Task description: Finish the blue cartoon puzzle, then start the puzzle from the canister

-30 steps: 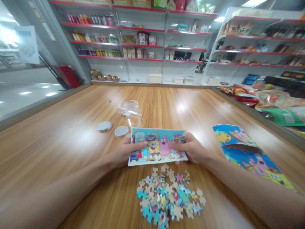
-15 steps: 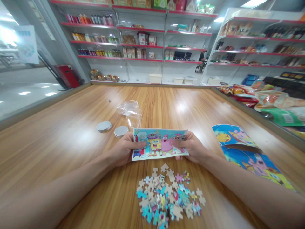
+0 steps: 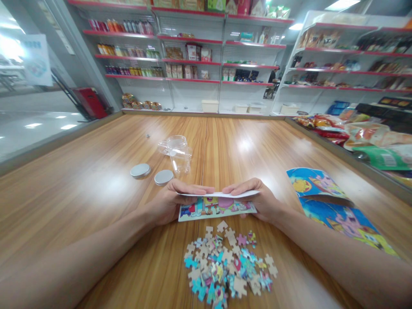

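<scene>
One picture card (image 3: 216, 207) is held low over the wooden surface (image 3: 96, 189), between the two hands and just beyond the puzzle pieces. The left hand (image 3: 168, 202) is closed on the card's left end and the right hand (image 3: 258, 201) on its right end, with the fingers of each laid flat across the top. The card's far edge is bent over toward the person, so the white back shows and only a strip of print is visible.

- One heap of loose puzzle pieces (image 3: 227, 266), too many to count, lies close before the card.
- Two round metal lids (image 3: 140, 170) lie side by side, left of the card.
- Clear jars (image 3: 180, 156), apparently two, are beyond the card.
- One printed sheet (image 3: 334, 210) lies well to the right.
</scene>
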The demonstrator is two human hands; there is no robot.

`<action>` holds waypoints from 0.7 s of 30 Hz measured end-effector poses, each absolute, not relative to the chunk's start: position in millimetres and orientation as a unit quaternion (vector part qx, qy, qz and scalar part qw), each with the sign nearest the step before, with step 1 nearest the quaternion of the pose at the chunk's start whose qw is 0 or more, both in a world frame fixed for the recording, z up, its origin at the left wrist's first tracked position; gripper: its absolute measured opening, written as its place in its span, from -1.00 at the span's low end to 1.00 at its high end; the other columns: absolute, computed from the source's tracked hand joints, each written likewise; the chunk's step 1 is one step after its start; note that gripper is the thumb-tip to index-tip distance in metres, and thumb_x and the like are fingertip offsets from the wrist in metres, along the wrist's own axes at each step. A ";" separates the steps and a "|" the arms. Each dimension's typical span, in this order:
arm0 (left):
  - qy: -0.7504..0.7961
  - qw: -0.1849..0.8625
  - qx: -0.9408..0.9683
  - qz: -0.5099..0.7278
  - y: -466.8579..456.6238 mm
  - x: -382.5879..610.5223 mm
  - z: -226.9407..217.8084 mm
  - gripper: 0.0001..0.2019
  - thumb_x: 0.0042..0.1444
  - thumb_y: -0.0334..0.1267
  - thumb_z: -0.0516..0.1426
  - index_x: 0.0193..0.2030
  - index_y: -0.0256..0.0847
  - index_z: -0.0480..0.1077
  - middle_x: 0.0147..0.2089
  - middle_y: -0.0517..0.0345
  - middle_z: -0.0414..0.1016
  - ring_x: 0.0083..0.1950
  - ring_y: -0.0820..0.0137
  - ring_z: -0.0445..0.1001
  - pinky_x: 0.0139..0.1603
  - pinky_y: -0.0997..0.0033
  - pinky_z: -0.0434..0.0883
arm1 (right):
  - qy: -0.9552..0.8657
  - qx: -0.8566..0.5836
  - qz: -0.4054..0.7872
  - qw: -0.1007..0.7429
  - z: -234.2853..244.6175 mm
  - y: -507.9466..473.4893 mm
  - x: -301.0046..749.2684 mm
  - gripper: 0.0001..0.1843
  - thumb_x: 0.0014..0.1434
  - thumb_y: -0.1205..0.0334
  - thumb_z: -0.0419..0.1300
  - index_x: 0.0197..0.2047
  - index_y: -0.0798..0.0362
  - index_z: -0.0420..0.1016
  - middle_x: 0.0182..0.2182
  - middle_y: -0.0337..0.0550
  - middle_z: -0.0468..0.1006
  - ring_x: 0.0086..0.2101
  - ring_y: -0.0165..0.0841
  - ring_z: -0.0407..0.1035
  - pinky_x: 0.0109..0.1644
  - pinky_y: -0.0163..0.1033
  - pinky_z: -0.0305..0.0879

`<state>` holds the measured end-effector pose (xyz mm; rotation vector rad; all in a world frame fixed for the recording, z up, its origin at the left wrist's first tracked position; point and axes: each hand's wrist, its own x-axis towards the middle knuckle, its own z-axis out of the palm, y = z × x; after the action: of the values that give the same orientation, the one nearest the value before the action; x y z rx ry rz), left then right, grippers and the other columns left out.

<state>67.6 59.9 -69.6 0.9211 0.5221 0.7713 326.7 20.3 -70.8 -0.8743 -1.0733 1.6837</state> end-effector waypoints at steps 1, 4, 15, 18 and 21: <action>0.241 0.797 0.440 0.336 59.8 67.1 -68.6 -0.84 -0.03 -0.52 0.35 -0.26 -0.35 0.67 0.11 -0.28 0.56 -0.08 -0.01 0.66 -0.20 0.23 0.68 | -0.436 -0.351 0.684 0.469 -70.9 20.6 326.8 -0.90 -0.08 0.28 0.47 -0.43 0.11 0.73 -0.16 0.10 0.69 -0.52 -0.25 0.57 -0.72 -0.41 0.39; 0.215 0.809 0.476 0.270 59.4 64.7 -65.0 -0.78 0.12 -0.41 0.29 -0.08 -0.26 0.65 0.30 -0.26 0.39 -0.25 0.06 0.69 -0.59 0.49 0.57 | -0.431 -0.347 0.681 0.480 -70.0 21.2 327.7 -0.92 -0.10 0.28 0.46 -0.48 0.11 0.72 -0.20 0.10 0.70 -0.55 -0.30 0.55 -0.72 -0.44 0.36; 0.122 0.829 0.421 0.347 61.0 58.8 -71.0 -0.83 0.04 -0.52 0.26 -0.44 -0.18 0.61 -0.21 0.19 0.68 -0.73 0.43 0.46 -0.89 0.63 0.30 | -0.404 -0.337 0.699 0.484 -70.7 22.1 326.1 -0.96 -0.15 0.37 0.42 -0.57 0.06 0.68 -0.32 -0.03 0.71 -0.70 -0.49 0.38 -0.79 -0.50 0.14; 0.092 0.841 0.404 0.347 59.8 59.1 -69.2 -0.80 0.04 -0.41 0.30 -0.58 -0.23 0.50 -0.41 0.25 0.61 -0.79 0.51 0.37 -0.92 0.66 0.18 | -0.400 -0.311 0.702 0.501 -72.1 23.1 325.5 -0.88 -0.21 0.42 0.34 -0.67 0.05 0.61 -0.50 -0.14 0.65 -0.73 -0.51 0.30 -0.81 -0.50 0.00; 0.078 0.845 0.400 0.345 58.9 59.6 -67.5 -0.68 0.03 -0.35 0.33 -0.66 -0.26 0.37 -0.52 0.27 0.52 -0.82 0.56 0.28 -0.93 0.66 0.10 | -0.392 -0.294 0.702 0.517 -70.5 23.1 323.9 -0.83 -0.26 0.47 0.26 -0.73 0.04 0.54 -0.60 -0.20 0.58 -0.68 -0.48 0.34 -0.72 -0.46 0.13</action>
<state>59.6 58.9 -67.5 0.8437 0.1642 0.7284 323.9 23.1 -70.5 -0.7048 -0.9418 1.6851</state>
